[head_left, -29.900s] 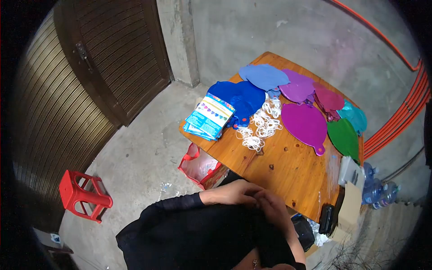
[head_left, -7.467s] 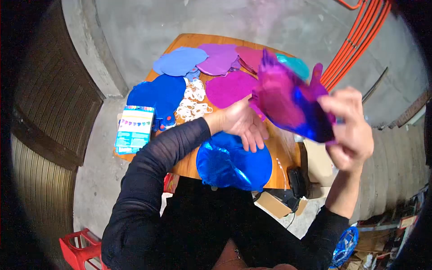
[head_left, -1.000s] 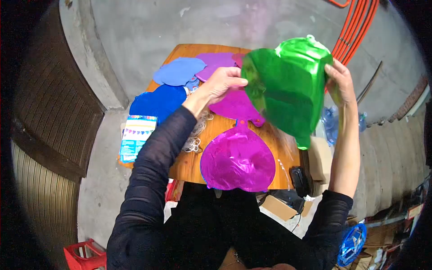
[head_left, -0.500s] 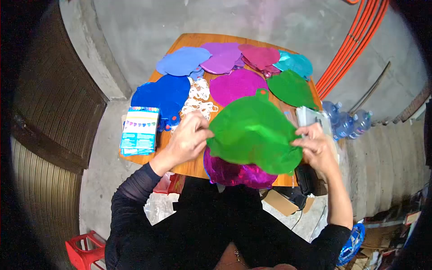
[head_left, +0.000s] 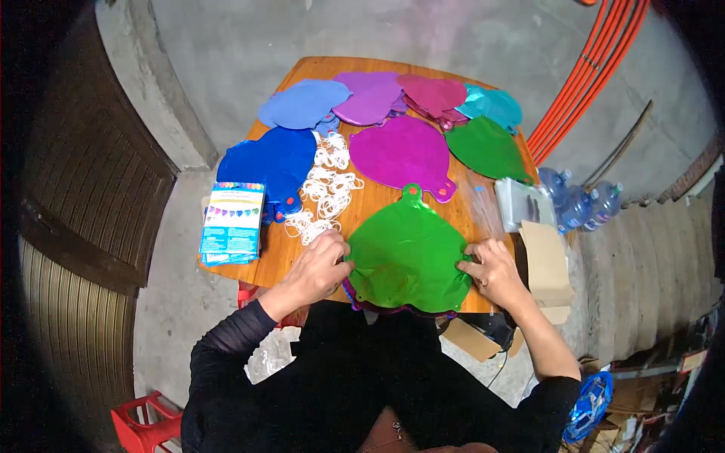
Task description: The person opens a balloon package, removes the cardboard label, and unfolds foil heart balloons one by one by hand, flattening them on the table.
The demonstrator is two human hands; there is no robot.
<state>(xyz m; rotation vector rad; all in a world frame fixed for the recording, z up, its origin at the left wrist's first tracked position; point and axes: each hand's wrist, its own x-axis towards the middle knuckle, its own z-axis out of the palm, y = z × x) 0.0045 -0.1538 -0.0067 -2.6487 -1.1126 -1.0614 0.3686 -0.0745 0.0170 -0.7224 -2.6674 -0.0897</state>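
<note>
place: garage-like workroom | bare concrete wall (head_left: 362,34) | ribbed brown door (head_left: 83,189) | orange pipes (head_left: 589,75) | wooden worktable (head_left: 278,261)

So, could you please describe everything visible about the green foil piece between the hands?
The green foil piece is broad, rounded, shiny and lightly wrinkled, with a red-dotted tab at its far end. It lies nearly flat at the near edge of the table, over a purplish layer showing below. The left hand and right hand seem to pinch its opposite edges.

Grey wall (head_left: 264,53) (brown door (head_left: 87,162) alongside)
</note>
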